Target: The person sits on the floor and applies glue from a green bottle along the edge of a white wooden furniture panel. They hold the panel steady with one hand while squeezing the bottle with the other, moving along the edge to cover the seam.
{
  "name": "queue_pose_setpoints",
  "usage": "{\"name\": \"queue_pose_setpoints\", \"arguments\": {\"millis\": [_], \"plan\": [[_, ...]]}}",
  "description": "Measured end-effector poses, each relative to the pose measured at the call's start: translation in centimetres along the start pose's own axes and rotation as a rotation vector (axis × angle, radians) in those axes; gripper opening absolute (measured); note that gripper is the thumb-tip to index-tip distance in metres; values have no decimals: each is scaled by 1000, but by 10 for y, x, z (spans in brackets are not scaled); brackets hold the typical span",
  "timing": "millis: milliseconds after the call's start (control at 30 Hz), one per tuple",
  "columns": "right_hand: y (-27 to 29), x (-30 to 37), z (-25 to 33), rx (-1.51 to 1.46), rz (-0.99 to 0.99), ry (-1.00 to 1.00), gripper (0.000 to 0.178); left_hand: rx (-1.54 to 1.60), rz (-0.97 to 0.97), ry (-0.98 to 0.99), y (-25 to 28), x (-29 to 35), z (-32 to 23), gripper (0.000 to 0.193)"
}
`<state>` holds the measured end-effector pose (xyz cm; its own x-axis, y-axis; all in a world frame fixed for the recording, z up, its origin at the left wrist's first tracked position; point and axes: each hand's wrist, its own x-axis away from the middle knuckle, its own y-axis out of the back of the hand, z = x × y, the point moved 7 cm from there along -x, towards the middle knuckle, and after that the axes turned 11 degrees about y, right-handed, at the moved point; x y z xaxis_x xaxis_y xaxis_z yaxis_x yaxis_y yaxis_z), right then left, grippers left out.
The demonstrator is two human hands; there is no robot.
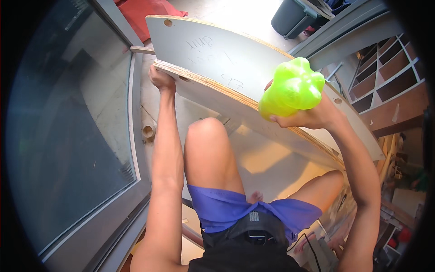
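Two plywood panels stand on edge in front of me. The nearer panel [213, 85] shows its layered wood edge, and the farther panel [186, 38] has a pale grey face with pencil marks and a round hole near its upper corner. My left hand [161, 78] is closed on the left end of the nearer panel. In my right hand [312, 113] is a bright lime-green plastic bottle [297, 84], tilted with its lobed base up toward me. It is held over the nearer panel's edge; its neck end is hidden.
A grey-framed glass door [77, 136] fills the left side. On the floor beside it stands a small round tube [148, 131]. A dark grey bin [292, 19] is at the far right, and a red cloth [145, 16] lies at the far left. Compartmented shelving [385, 68] is to the right.
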<state>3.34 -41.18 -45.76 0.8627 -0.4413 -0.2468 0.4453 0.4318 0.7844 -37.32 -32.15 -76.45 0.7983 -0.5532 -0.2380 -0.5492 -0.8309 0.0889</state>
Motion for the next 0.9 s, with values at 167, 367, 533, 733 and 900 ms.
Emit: {"name": "queue_pose_setpoints", "arguments": {"millis": [167, 367, 533, 733, 900], "plan": [[-3, -8, -8, 158, -251, 220, 43, 353, 124, 216, -34, 27, -25, 17], [-42, -95, -29, 34, -262, 219, 36, 146, 27, -81, -16, 2, -12, 15], [-34, -111, -34, -96, -293, 161, 29, 390, 136, 99, -23, -19, 24, 18], [-21, -62, -32, -57, -28, -76, 30, 439, 155, 236, -17, -19, 29, 26], [-4, 27, -3, 29, -216, 33, 34, 487, 151, 327, -13, -6, -2, 30]]}}
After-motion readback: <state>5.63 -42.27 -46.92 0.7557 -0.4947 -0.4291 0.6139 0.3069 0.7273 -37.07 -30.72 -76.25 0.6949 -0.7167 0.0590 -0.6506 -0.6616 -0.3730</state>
